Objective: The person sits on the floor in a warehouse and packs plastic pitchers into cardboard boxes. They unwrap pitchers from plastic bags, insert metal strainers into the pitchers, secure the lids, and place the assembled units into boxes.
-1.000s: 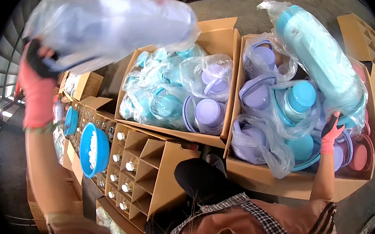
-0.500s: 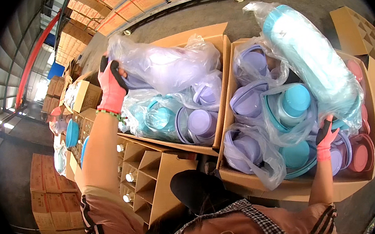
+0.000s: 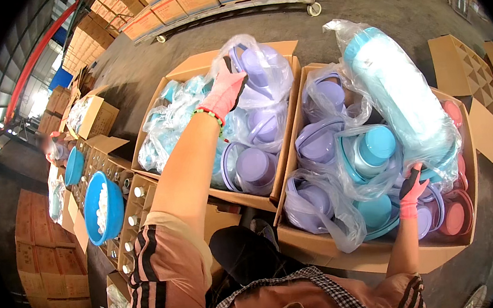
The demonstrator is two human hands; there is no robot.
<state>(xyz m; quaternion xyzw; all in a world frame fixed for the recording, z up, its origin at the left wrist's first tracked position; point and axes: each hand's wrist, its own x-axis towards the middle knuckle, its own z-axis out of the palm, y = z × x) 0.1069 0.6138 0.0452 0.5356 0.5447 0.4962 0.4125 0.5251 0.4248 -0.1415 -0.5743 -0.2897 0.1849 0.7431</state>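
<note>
My left hand (image 3: 224,92), in a pink and black glove, is closed on a clear plastic bag (image 3: 270,89) of purple cup-shaped plastic pieces. The bag rests over the far right part of the left cardboard box (image 3: 288,123). More bagged teal pieces (image 3: 160,135) fill that box's left side. My right hand (image 3: 411,190), also gloved, grips the near end of a long bagged stack of teal pieces (image 3: 399,74). The stack leans across the right cardboard box (image 3: 326,242), above purple, teal and pink pieces (image 3: 455,217). The right fingertips are partly hidden by the plastic.
Left of the boxes, a blue basin (image 3: 93,211) with white pieces sits on divided cartons of bottles. A co-worker (image 3: 55,150) is farther left. A loaded cart (image 3: 232,8) stands beyond the boxes. An open carton with dividers (image 3: 469,70) is at the right.
My left hand has moved right and drawn the bagged purple pieces with it, uncovering bagged teal pieces in the left box. My right hand stays at the teal stack. The view has shifted slightly.
</note>
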